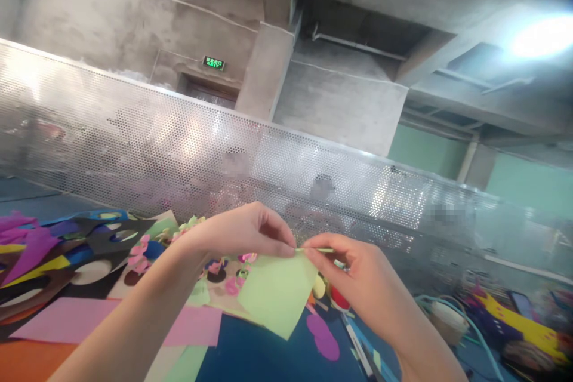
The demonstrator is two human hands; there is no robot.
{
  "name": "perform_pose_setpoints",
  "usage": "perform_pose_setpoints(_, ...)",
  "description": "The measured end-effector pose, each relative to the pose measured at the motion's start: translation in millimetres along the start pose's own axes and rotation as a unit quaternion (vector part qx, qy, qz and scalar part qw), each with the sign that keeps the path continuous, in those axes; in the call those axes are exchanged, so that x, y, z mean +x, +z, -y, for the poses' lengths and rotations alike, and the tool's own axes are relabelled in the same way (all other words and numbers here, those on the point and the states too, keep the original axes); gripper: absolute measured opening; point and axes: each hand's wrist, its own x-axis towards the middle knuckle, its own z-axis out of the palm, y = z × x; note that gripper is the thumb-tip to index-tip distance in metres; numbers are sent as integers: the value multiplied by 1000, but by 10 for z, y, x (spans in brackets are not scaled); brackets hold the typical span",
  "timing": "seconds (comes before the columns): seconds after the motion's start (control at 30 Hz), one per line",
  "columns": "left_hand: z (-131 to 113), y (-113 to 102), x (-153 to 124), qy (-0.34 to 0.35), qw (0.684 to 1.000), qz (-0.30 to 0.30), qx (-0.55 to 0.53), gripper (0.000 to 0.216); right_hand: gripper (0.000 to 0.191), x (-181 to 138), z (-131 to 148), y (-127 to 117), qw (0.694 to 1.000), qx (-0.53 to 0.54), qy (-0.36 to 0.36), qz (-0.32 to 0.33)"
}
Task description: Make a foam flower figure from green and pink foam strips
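Note:
A light green sheet of paper (280, 292) hangs tilted above the table, held up by its top edge. My left hand (248, 231) pinches that edge between thumb and fingertips. Close beside it, my right hand (347, 262) pinches the same edge at the upper right corner. Between the two sets of fingertips the edge looks narrowly folded or rolled, and a thin green strip sticks out past my right fingers. Behind the sheet, partly covered, lie small pink and green paper decorations (233, 283) on a pale backing.
Pink paper (197, 323) and coloured scraps (40, 245) cover the left of the blue table (250, 349). A purple paper piece (323, 337) and a cutter knife (358, 346) lie near my right wrist. Farther right are a cup (447, 319) and a phone (521, 304). A perforated metal screen (179, 137) stands behind.

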Motion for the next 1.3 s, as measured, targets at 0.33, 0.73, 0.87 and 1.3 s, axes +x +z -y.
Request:
perform_pose_setpoints(0.33,20,-5,0,1,999,-19,-45,27,25,0,1,-87,998,-12,-6,-59)
perform_pose_setpoints(0.73,32,-14,3,-17,999,-2,-32,28,17,3,-81,-90,998,63,-19,-6)
perform_pose_setpoints(0.87,51,-2,14,5,999,0,-40,26,26,17,-50,-72,999,43,-15,-5)
perform_pose_setpoints(1.3,73,1,52,-5,996,9,-90,23,23,16,-27,-19,998,58,-8,3)
